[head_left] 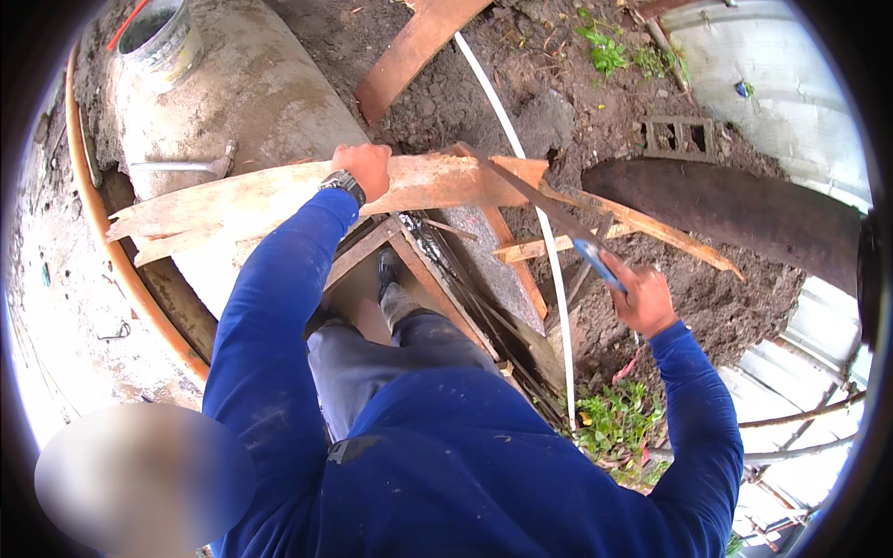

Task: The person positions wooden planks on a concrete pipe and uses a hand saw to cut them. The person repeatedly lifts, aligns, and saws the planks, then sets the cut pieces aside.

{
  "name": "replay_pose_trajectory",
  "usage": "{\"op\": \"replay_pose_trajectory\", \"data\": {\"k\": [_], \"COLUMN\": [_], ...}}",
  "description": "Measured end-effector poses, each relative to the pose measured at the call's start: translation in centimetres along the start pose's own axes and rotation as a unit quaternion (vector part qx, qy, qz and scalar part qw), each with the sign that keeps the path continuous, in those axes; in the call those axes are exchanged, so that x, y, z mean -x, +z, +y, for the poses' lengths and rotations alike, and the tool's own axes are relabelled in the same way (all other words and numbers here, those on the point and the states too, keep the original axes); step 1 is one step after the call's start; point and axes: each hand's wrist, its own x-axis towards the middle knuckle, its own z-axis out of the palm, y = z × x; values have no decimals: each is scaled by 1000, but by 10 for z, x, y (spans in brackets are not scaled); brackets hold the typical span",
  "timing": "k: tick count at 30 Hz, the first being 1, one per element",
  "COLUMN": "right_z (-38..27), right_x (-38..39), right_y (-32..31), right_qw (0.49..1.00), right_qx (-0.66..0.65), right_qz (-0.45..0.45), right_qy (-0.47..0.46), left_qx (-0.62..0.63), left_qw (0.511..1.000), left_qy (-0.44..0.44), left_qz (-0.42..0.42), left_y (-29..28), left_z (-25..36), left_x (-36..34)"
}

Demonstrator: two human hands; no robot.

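Note:
A rough wooden board [433, 183] with a splintered left end lies crosswise in front of me. My left hand [365, 171] is closed over its upper edge near the middle, a watch on the wrist. In my right hand [642, 296] is the blue handle of a handsaw [551, 212]. The saw's blade runs up and left to the board's right end, where it crosses the wood. Whether the teeth have cut into the board I cannot tell. Just beyond the right end, a thin split strip of wood [665, 232] slants down to the right.
A concrete slab [251, 74] at the upper left bears a bucket [158, 37] and a hammer [186, 167]. A wooden frame [437, 279] surrounds my feet. A white pipe [560, 307] passes right of it. A dark log-like piece [735, 209] and a hollow block [679, 138] lie right.

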Motion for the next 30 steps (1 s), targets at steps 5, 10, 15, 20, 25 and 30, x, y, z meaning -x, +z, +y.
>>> {"op": "replay_pose_trajectory", "data": {"k": [5, 10, 15, 20, 25, 30], "right_z": [-73, -92, -18, -30, -15, -42], "right_x": [-81, -145, -29, 27, -4, -85], "right_y": [9, 63, 49, -18, -14, -27], "right_qw": [976, 989, 998, 955, 824, 749], "right_qx": [-203, -135, -61, -234, -409, -485], "right_qz": [77, 63, -10, 161, 375, 449], "right_qy": [12, -26, 25, 82, 113, 37], "left_qx": [-9, 3, -1, -1, 31, 46], "left_qw": [1000, 1000, 1000, 1000, 998, 981], "left_qy": [3, 6, -8, -6, -45, -133], "left_qz": [11, 10, 11, -18, -8, 134], "left_y": [-12, -12, -5, -20, -102, -187], "left_z": [6, 8, 8, 5, -19, -101], "left_x": [12, 16, 8, 21, 83, 172]}}
